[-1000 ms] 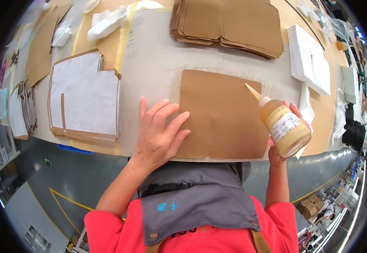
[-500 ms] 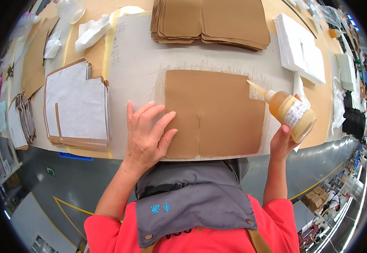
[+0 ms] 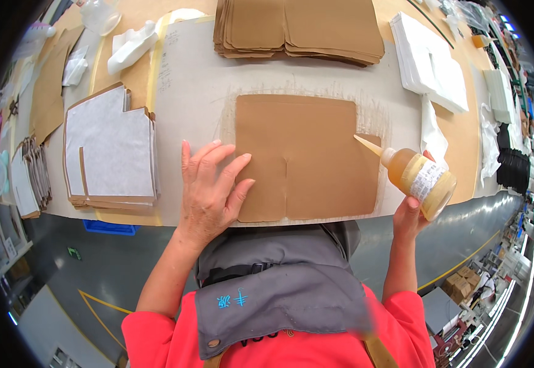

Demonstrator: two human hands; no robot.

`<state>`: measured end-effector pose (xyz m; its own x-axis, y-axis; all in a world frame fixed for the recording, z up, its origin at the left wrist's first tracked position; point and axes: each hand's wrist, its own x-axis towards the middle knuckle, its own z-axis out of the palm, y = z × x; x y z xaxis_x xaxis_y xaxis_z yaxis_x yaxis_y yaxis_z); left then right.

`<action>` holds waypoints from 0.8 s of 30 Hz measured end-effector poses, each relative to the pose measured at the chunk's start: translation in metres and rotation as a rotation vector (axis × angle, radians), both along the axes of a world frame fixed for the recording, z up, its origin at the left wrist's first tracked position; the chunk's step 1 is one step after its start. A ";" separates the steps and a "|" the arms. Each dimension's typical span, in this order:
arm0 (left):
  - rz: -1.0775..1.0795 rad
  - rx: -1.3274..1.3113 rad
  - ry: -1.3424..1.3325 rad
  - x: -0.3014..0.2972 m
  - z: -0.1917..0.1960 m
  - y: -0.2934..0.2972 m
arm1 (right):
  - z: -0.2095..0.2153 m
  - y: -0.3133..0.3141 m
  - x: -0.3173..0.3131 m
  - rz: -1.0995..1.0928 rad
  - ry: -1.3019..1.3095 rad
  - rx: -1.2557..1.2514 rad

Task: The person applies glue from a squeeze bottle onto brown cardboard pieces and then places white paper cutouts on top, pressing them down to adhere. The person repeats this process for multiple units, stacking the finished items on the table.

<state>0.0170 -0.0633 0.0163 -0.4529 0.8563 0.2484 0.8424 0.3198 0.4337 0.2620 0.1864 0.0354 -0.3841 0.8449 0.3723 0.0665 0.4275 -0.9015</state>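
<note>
Left hand (image 3: 209,190): bare, fingers spread and lightly bent; holds nothing. Index fingertip and thumb tip rest at the left border of the brown panel, the palm lying off to its side.

Right hand (image 3: 407,214): wrapped around an amber squeeze bottle (image 3: 405,167), its fingers partly hidden behind it. Bottle tilted, pale tapered nozzle (image 3: 368,145) pointing to the left and away from the wearer.

Brown panel (image 3: 322,178): one piece, flat on the grey board (image 3: 199,73), directly before the wearer at the near table edge. Stepped notch at the far right corner; narrow slit running up from the near edge. Nozzle tip sits at the inner corner of the notch; whether it touches or hovers cannot be told.

Surroundings: stack of brown panels (image 3: 334,30), beyond; stack of white-faced pieces (image 3: 110,153), to the left; pile of white sheets (image 3: 429,61), far right. Dried smears fringe the panel on the board.

Handling notes, by judgement: the notch corner calls for a slow turn of the nozzle and an even, gentle squeeze, lest liquid pool there. Light fingertip pressure on the left should keep the panel from creeping; fingers are best kept clear of any wet border.
</note>
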 end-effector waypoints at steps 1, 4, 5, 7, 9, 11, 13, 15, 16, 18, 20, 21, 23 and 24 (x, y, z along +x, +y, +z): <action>-0.001 -0.006 0.000 0.000 0.001 0.000 | 0.001 -0.001 0.002 -0.004 -0.022 0.023; -0.005 -0.009 -0.002 0.000 0.002 0.002 | 0.002 -0.003 0.001 -0.011 -0.014 0.059; -0.003 -0.004 -0.006 0.000 0.002 0.002 | 0.003 -0.003 0.001 -0.014 0.001 0.066; 0.001 0.008 -0.017 0.001 0.001 0.002 | 0.004 -0.001 0.007 -0.011 -0.025 0.091; 0.004 0.006 -0.021 0.001 0.001 0.001 | 0.006 0.002 0.013 -0.029 -0.031 0.085; 0.004 0.003 -0.015 0.001 0.000 0.001 | 0.006 0.004 0.017 -0.067 -0.010 0.041; 0.003 0.003 -0.002 0.002 -0.001 0.001 | 0.003 0.007 0.022 -0.076 0.013 0.028; -0.001 0.007 0.001 0.002 -0.001 0.002 | 0.003 0.007 0.026 -0.082 0.028 0.011; 0.000 0.008 0.004 0.002 -0.001 0.002 | 0.004 0.006 0.027 -0.080 0.034 -0.001; 0.001 0.009 0.005 0.001 -0.001 0.002 | 0.004 0.005 0.032 -0.081 0.038 -0.014; 0.000 0.010 0.011 0.002 -0.001 0.001 | 0.003 0.002 0.040 -0.085 0.033 -0.020; -0.002 0.012 0.017 0.002 -0.001 0.001 | 0.003 0.000 0.044 -0.091 0.029 -0.031; -0.006 0.018 0.023 0.002 -0.001 0.002 | 0.005 -0.005 0.050 -0.104 0.019 -0.047; -0.007 0.019 0.025 0.002 0.000 0.002 | 0.006 -0.007 0.053 -0.106 0.013 -0.051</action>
<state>0.0189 -0.0617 0.0158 -0.4405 0.8543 0.2758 0.8550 0.3056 0.4190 0.3146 0.1796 0.0415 -0.2866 0.8985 0.3324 0.0969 0.3724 -0.9230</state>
